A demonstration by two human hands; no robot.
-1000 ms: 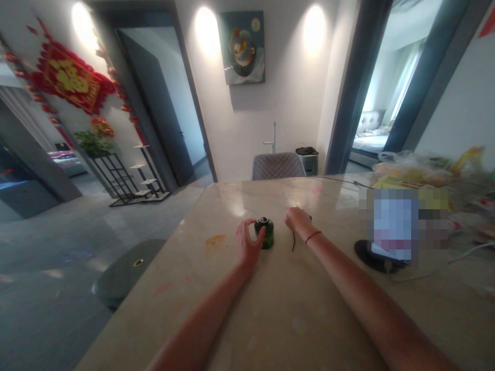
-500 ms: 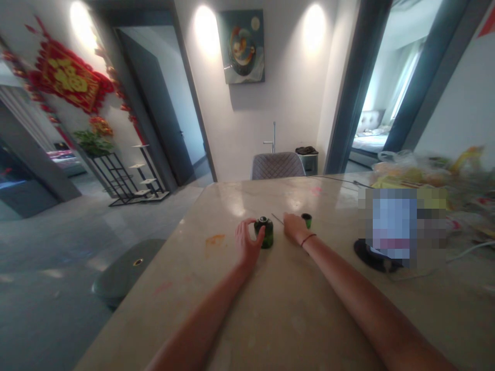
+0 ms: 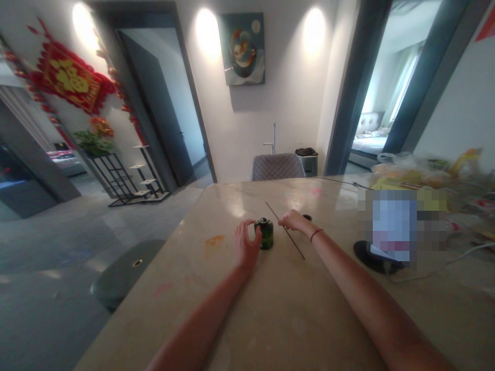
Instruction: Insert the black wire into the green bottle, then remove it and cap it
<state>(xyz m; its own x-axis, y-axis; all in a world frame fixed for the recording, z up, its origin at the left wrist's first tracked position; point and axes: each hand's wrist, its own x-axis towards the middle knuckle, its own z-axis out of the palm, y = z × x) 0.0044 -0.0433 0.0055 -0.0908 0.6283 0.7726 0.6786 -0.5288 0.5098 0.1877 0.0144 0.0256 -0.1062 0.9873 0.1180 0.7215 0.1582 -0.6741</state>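
Observation:
A small dark green bottle [image 3: 265, 233] stands upright on the beige marble table [image 3: 294, 314]. My left hand [image 3: 246, 243] cups its left side, fingers curled against it. My right hand [image 3: 293, 220] is just right of the bottle, pinched on a thin dark stick [image 3: 285, 231] that slants from upper left to lower right above the table. A small green cap [image 3: 307, 217] lies right behind my right hand, mostly hidden by it. A red band circles my right wrist.
A blurred-out object on a black round base [image 3: 373, 255] with a white cable sits to the right. Bags and clutter [image 3: 425, 172] fill the far right of the table. A grey chair [image 3: 277, 166] stands at the far end, a dark stool [image 3: 122, 273] at the left.
My right hand has lifted the thin stick and swung it, so its full length now shows slanting beside the bottle. The left hand and bottle have stayed put.

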